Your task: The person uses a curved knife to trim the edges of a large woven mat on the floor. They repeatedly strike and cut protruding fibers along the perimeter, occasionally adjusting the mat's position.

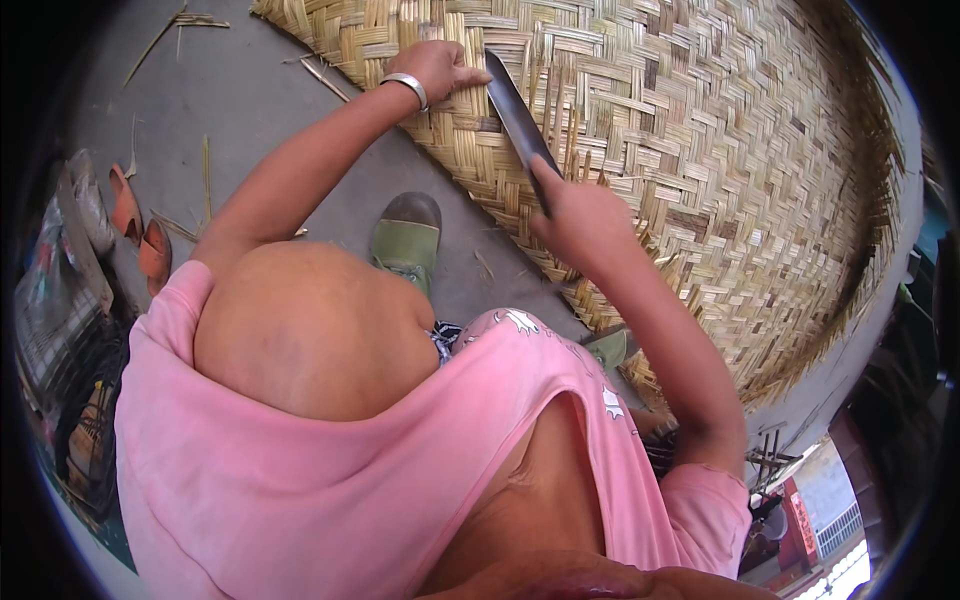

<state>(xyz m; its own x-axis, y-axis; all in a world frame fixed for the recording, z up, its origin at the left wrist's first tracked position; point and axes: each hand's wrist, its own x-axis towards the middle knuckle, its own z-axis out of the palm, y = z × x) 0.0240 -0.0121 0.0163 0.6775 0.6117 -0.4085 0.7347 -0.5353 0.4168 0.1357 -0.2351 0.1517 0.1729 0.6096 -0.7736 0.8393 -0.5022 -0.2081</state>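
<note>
A large woven mat of pale, split cane-like strips [690, 170] spreads from the top middle to the right, with loose strip ends sticking up along its near edge. My right hand [590, 222] is closed round the handle of a knife with a long dark blade [517, 118]. The blade lies slantwise over the weave, its tip pointing away from me. My left hand [437, 72], with a silver bracelet [408, 88] at the wrist, rests on the mat at the far left. Its fingers are curled, the thumb close to the blade's tip; whatever they pinch is hidden.
A green shoe [408, 238] of mine stands on the grey floor below the mat's edge. Orange sandals [140, 235] and plastic bags [50, 270] lie at the left. Cut strips [155, 45] are scattered on the floor. At the right, the mat's edge curls upward.
</note>
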